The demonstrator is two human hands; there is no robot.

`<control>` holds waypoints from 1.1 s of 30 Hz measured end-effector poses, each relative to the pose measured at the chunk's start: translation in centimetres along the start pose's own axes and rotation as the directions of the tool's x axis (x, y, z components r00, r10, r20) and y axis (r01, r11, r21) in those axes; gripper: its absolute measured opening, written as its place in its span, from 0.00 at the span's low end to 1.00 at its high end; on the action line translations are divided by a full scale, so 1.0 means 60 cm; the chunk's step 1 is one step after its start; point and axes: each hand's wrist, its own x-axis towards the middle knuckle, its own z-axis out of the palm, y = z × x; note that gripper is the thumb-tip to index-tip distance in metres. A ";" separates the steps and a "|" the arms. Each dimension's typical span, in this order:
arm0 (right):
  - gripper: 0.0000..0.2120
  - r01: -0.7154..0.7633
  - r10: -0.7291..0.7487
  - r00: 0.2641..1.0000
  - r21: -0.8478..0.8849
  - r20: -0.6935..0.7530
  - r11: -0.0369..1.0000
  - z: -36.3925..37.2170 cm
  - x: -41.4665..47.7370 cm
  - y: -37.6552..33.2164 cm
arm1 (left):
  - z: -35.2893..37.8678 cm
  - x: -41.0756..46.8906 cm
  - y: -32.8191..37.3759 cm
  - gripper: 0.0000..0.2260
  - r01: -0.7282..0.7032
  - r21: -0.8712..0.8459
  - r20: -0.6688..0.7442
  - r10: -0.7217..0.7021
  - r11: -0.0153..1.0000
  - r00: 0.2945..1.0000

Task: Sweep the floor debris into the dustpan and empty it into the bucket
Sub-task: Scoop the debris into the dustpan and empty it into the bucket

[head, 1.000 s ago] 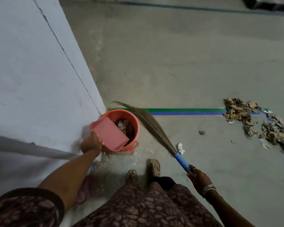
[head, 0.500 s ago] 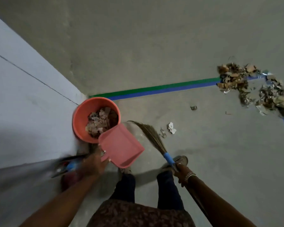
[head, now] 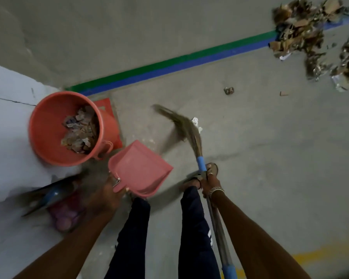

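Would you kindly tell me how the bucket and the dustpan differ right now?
The bucket is round and deep; the dustpan is flat and angular. The bucket holds debris; the dustpan looks empty. The bucket stands on the floor; the left hand holds the dustpan. Both are reddish-pink.

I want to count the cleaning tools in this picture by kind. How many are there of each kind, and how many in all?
bucket: 1
dustpan: 1
broom: 1
Total: 3
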 end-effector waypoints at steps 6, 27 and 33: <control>0.22 -0.027 0.039 0.971 0.053 -0.235 0.998 -0.159 0.093 0.071 | 0.023 0.036 0.080 0.33 -0.041 0.074 0.035 0.039 0.996 0.999; 0.24 -0.215 0.176 0.962 0.186 0.207 0.959 -0.144 0.022 0.181 | 0.045 0.020 0.160 0.31 -0.085 0.219 0.059 0.074 0.972 0.996; 0.23 -0.177 0.175 0.984 0.252 0.032 0.951 -0.269 0.096 0.198 | 0.048 0.021 0.218 0.32 -0.133 0.255 0.019 0.132 0.958 0.991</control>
